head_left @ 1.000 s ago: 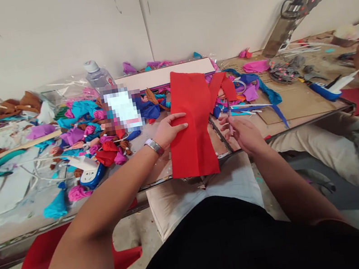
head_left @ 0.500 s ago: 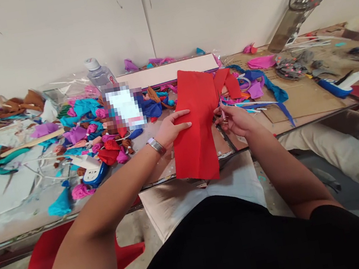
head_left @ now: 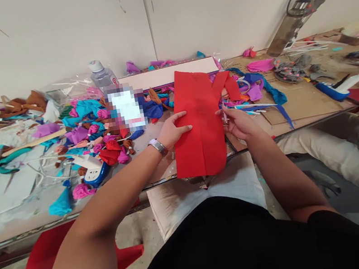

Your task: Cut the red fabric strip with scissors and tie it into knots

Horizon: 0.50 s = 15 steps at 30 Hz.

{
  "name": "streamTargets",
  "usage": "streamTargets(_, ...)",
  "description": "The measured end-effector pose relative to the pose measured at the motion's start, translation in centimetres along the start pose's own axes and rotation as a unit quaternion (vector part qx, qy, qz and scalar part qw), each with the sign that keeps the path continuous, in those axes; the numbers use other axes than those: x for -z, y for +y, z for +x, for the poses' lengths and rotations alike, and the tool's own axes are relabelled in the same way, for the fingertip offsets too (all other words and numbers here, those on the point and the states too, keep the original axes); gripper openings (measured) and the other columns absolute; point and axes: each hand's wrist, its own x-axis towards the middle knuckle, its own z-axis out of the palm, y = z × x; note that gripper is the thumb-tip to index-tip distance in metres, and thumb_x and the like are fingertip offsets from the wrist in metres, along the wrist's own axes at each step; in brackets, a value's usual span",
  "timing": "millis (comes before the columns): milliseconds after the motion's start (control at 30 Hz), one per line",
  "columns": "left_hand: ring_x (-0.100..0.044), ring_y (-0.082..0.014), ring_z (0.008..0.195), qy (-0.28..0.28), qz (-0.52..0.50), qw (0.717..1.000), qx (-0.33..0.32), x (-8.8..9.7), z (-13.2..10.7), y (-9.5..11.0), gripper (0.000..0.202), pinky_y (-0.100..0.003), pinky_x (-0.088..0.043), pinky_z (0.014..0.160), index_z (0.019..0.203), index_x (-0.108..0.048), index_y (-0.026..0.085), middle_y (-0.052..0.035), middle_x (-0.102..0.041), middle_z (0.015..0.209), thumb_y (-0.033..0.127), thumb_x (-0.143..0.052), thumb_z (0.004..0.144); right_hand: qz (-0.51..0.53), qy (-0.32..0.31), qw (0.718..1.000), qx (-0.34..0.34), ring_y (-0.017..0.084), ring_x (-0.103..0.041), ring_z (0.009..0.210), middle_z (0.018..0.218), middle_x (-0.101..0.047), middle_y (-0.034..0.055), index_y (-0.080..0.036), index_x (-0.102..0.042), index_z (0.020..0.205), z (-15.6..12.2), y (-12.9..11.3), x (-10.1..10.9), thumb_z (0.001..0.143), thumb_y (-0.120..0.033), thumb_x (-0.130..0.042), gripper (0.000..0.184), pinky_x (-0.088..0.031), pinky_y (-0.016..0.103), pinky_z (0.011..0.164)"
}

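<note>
Your left hand (head_left: 172,132), thumb and fingers parted, rests on the left side of a long red sheet of smooth, cloth-like material (head_left: 198,127), whose near end overhangs the pale, worn counter (head_left: 165,170). Across the sheet, your right hand (head_left: 237,123) is clasped around a slim pinkish tool (head_left: 224,114) at the right edge, the tool too small to make out fully. By the sheet's far right side, a narrow red strip (head_left: 231,87) angles away; whether the two are joined, you cannot tell. Crumpled pink, blue and purple pieces (head_left: 76,134) crowd the left, near a clear plastic bottle with a white cap (head_left: 101,79); brown cardboard (head_left: 305,102) lies right.
</note>
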Motion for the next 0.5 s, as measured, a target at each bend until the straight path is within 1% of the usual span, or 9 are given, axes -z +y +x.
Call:
streamTargets(67, -0.062, -0.0342, 0.142, 0.007, -0.005, 1.000, -0.003, -0.1, -0.1, 0.1, 0.077, -0.053, -0.051, 0.122, 0.148, -0.065, 0.021, -0.0131, -0.061, 0.158, 0.027, -0.090, 0.075, -0.011, -0.014, 1.000, -0.009, 0.011, -0.057, 0.065, 0.071, -0.065, -0.0007, -0.020, -0.079, 0.088, -0.5, 0.2, 0.0, 0.081, -0.053, -0.089, 0.034, -0.049, 0.023, 0.058)
streamTargets(133, -0.061, -0.0334, 0.143, 0.005, -0.029, 1.000, 0.004, -0.1, -0.1, 0.3, 0.084, -0.052, -0.050, 0.124, 0.153, -0.060, 0.022, -0.0132, -0.059, 0.160, 0.024, -0.090, 0.074, -0.039, -0.022, 0.999, -0.006, 0.010, -0.054, 0.065, 0.072, -0.064, -0.0008, -0.020, -0.079, 0.085, -0.9, 0.3, 0.1, 0.077, -0.053, -0.091, 0.036, -0.046, 0.022, 0.057)
streamTargets(233, -0.060, -0.0339, 0.144, -0.007, -0.046, 0.999, 0.021, -0.3, -0.3, 0.6, 0.096, -0.053, -0.050, 0.124, 0.161, -0.051, 0.020, -0.0150, -0.056, 0.163, 0.022, -0.089, 0.073, -0.076, -0.024, 0.997, 0.001, 0.008, -0.046, 0.062, 0.067, -0.058, -0.0025, -0.018, -0.081, 0.085, -1.5, 0.3, 0.4, 0.071, -0.050, -0.095, 0.038, -0.035, 0.021, 0.052)
streamTargets(333, -0.058, -0.0347, 0.146, -0.027, -0.018, 0.999, 0.028, -0.4, -0.5, 0.8, 0.103, -0.052, -0.049, 0.125, 0.166, -0.043, 0.016, -0.0179, -0.053, 0.165, 0.021, -0.088, 0.073, -0.126, -0.015, 0.992, -0.002, 0.008, -0.038, 0.056, 0.064, -0.054, -0.0035, -0.018, -0.081, 0.088, -1.8, 0.1, 0.7, 0.071, -0.052, -0.095, 0.041, -0.024, 0.024, 0.048)
streamTargets(400, -0.056, -0.0352, 0.149, -0.039, 0.013, 0.999, 0.021, -0.3, -0.5, 0.7, 0.106, -0.052, -0.045, 0.128, 0.167, -0.041, 0.014, -0.0187, -0.050, 0.167, 0.022, -0.089, 0.073, -0.163, -0.008, 0.987, 0.002, 0.008, -0.036, 0.055, 0.063, -0.053, -0.0038, -0.018, -0.081, 0.089, -1.9, -0.1, 0.9, 0.071, -0.057, -0.092, 0.045, -0.022, 0.025, 0.048)
streamTargets(500, -0.052, -0.0363, 0.152, -0.044, 0.055, 0.998, 0.003, -0.2, -0.3, 0.4, 0.106, -0.052, -0.040, 0.132, 0.166, -0.044, 0.015, -0.0179, -0.048, 0.169, 0.024, -0.090, 0.071, -0.196, -0.003, 0.981, -0.003, 0.010, -0.040, 0.055, 0.063, -0.053, -0.0036, -0.019, -0.080, 0.090, -1.9, -0.4, 1.2, 0.071, -0.062, -0.090, 0.049, -0.026, 0.025, 0.049)
